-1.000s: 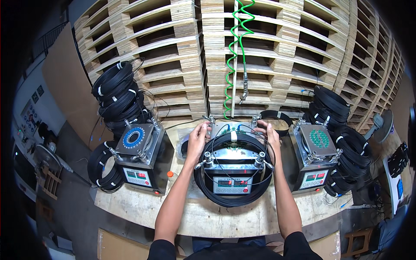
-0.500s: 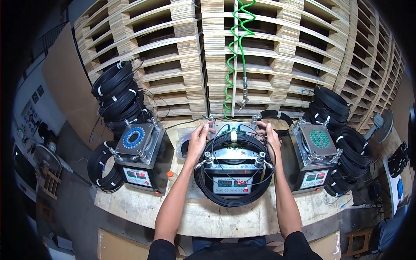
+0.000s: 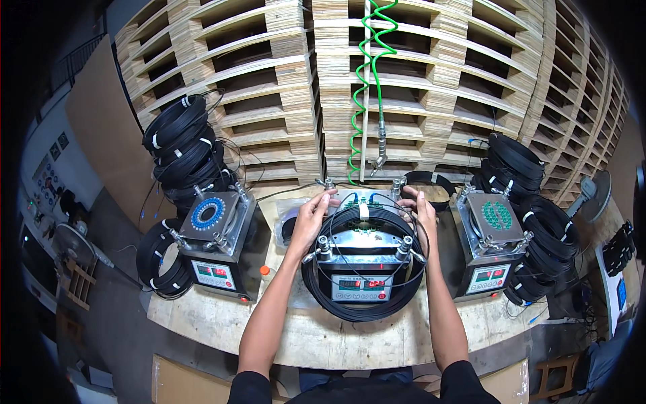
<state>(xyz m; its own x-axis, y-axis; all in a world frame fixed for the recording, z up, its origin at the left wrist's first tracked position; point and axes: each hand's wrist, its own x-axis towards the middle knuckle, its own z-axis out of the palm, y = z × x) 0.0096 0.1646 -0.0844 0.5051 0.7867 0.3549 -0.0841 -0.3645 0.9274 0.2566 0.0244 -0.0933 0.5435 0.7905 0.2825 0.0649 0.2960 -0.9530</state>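
My left hand [image 3: 311, 219] is at the far left corner clamp [image 3: 329, 184] of the middle polishing machine [image 3: 361, 289], fingers bent inward. My right hand [image 3: 422, 214] sits likewise by the far right corner clamp [image 3: 396, 184]. Both hands look closed, but what lies between the fingers is hidden. A coil of black cable [image 3: 353, 314] hangs around the machine, its white-taped top resting over the top plate. Green connectors [image 3: 367, 230] stand in the plate, some behind the coil. Thin cable loops cross the two near clamps. The front display is lit red.
Similar machines stand at left [image 3: 215, 259], with blue connectors, and at right [image 3: 488, 269], with green ones. Black cable coils [image 3: 178, 145] are piled beside both. A green spiral air hose [image 3: 381, 101] with a nozzle hangs before stacked wooden pallets [image 3: 269, 74]. An orange cap [image 3: 264, 270] is on the table.
My hands stay at the far corners, with only slight finger shifts. More red digits show on the middle machine's display. The hose nozzle has swung slightly right.
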